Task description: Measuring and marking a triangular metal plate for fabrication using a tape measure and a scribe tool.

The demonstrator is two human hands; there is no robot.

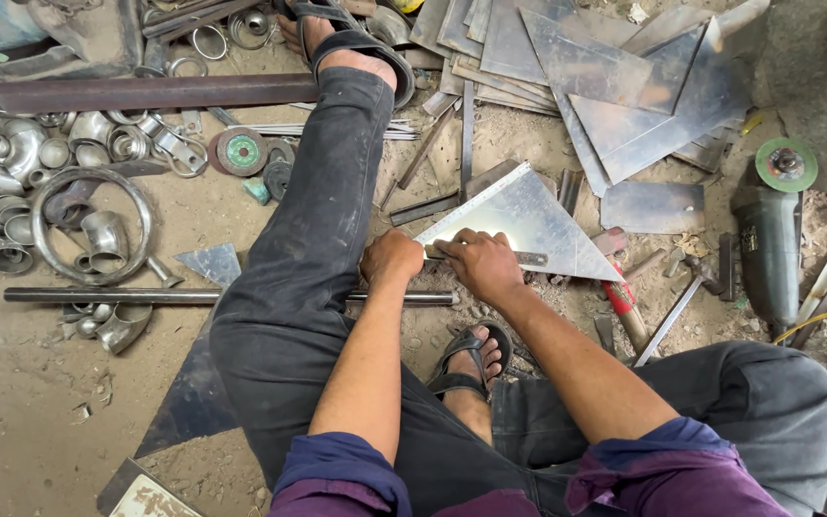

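I sit on a dusty floor with my left leg stretched out. A triangular sheet of shiny metal (528, 218) lies in front of me. My right hand (479, 263) presses a thin flat metal strip (531, 257) along the sheet's near edge. My left hand (391, 257) is closed in a fist at the sheet's near left corner, touching it; what it grips is hidden by the fingers.
An angle grinder (770, 239) lies at the right, a red-handled tool (624, 306) near my right forearm. Stacked metal sheets (614, 86) fill the top right. Pipe elbows and rings (78, 191) crowd the left. A long rod (107, 296) and a dark triangular plate (189, 397) lie by my left leg.
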